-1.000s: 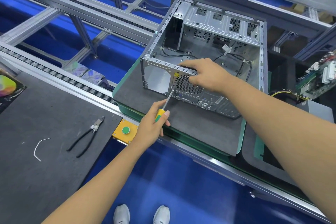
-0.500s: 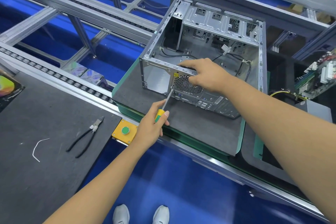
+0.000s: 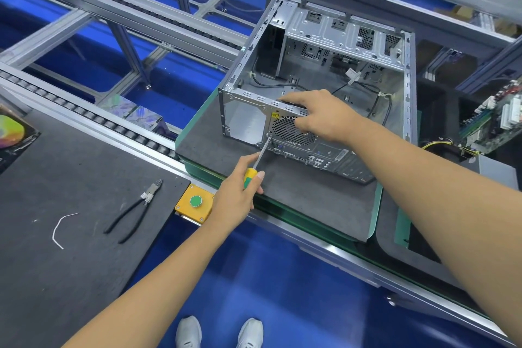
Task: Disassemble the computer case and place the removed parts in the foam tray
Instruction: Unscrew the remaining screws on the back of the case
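An open grey metal computer case lies on a dark foam mat, rear panel toward me. My left hand grips a screwdriver with a yellow-green handle. Its tip touches the rear panel at the lower left corner of the round fan grille. My right hand lies over the top rear edge of the case above the grille, fingers curled over the rim. Black cables run across the case floor inside. A black foam tray shows at the right, partly hidden by my right arm.
Black-handled pliers and a white cable-tie scrap lie on the dark mat at left. A yellow box with a green button sits on the conveyor rail. A circuit board lies at far right. My shoes stand on the blue floor.
Hardly anything has moved; both hands keep their positions, with the screwdriver tip staying at the same spot on the rear panel.
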Demonstrator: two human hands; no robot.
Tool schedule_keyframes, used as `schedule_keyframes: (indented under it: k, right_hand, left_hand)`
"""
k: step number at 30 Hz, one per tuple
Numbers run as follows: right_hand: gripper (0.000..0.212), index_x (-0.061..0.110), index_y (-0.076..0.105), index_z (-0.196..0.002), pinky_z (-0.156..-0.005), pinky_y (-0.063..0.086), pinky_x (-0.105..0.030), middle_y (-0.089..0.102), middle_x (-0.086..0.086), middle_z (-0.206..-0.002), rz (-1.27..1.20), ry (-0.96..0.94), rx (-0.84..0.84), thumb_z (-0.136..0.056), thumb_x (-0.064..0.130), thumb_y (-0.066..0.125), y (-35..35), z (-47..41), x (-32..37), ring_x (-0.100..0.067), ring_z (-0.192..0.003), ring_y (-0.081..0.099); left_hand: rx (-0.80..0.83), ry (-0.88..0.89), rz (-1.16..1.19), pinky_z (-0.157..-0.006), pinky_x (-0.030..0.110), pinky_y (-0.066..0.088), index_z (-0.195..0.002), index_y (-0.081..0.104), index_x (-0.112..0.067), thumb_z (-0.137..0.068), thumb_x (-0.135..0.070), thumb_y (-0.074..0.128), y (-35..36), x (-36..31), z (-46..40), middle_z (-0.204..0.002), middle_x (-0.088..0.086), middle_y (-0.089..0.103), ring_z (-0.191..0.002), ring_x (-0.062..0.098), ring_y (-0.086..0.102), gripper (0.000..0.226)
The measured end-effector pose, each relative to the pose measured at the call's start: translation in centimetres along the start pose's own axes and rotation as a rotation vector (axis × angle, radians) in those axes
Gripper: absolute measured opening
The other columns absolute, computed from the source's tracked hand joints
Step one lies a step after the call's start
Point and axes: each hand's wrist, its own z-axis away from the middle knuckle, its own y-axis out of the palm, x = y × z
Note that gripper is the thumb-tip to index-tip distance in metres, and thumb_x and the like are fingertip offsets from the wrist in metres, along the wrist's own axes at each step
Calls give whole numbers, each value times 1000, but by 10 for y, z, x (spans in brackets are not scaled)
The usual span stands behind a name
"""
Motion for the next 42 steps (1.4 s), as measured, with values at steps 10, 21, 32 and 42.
schedule_keyframes:
  k: [10, 21, 32, 42]
  right_hand:
    - [63, 40, 62, -133, -55, 39, -27, 70, 6, -79, -3, -19, -9, -78, 9, 59, 0, 0, 0, -4, -53, 53]
    - [59, 37, 61, -134, -52, 33, -24, 60, 20, -58, 63, -20, 4, -80, 11, 60, -1, 0, 5, 0, -54, 54]
    - [38, 22, 63, -119, -53, 33, -29, 60, 0, -63, 141, -11, 30, -82, 14, 64, 0, 0, 4, -17, -58, 55]
    - [35, 14, 63, -119, -44, 26, -20, 49, 7, -59, 110, -29, 35, -84, 9, 62, 0, -2, 2, -2, -52, 50]
  left_hand:
    - [-201, 53, -485, -57, 36, 52, -143, 33, -45, -107, -44, 43, -1, -22, 6, -97, -8, 60, -76, 17, 63, 38]
    - [153, -628, 909, -35, 17, 30, -99, 47, -17, -84, -13, 83, -24, -47, -6, -68, 1, 54, -48, 9, 43, 39]
    - [77, -471, 664, -47, 28, 50, -77, 45, -21, -85, -23, 84, -23, -41, -4, -64, 2, 59, -52, 17, 54, 40]
    - [150, -502, 566, -47, 25, 48, -107, 71, -10, -101, -49, 56, -23, -47, 3, -69, -3, 65, -51, 10, 54, 43]
